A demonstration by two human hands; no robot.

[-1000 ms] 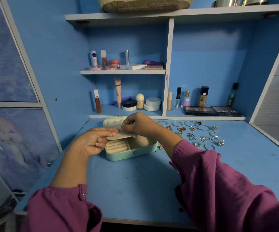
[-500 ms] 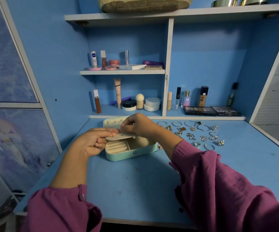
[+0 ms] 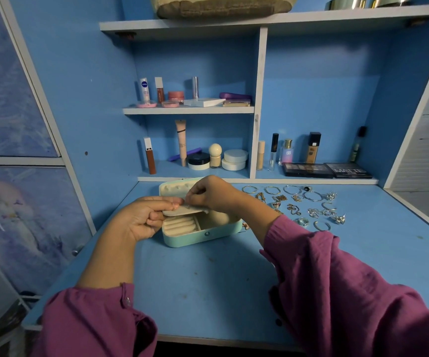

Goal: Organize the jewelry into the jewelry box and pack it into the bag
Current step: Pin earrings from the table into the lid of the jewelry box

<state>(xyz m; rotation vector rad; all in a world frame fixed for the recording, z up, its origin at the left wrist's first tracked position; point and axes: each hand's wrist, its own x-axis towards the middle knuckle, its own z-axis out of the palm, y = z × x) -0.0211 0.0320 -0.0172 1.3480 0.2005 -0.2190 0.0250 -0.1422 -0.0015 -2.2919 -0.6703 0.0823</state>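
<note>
1 view only, head cam, wide-angle. Looks fwd and down over blue bench (image 3: 208, 292) toward shelf unit (image 3: 259, 99) at back. Close in: both forearms fill lower frame, sleeves at bottom edge. Straight lines bow near edges. Top shelf cut off by upper edge.

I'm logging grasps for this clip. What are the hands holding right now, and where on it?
Both hold the cream insert panel above the open jewelry box: left hand at its left end, right hand pinching its top edge.
</note>
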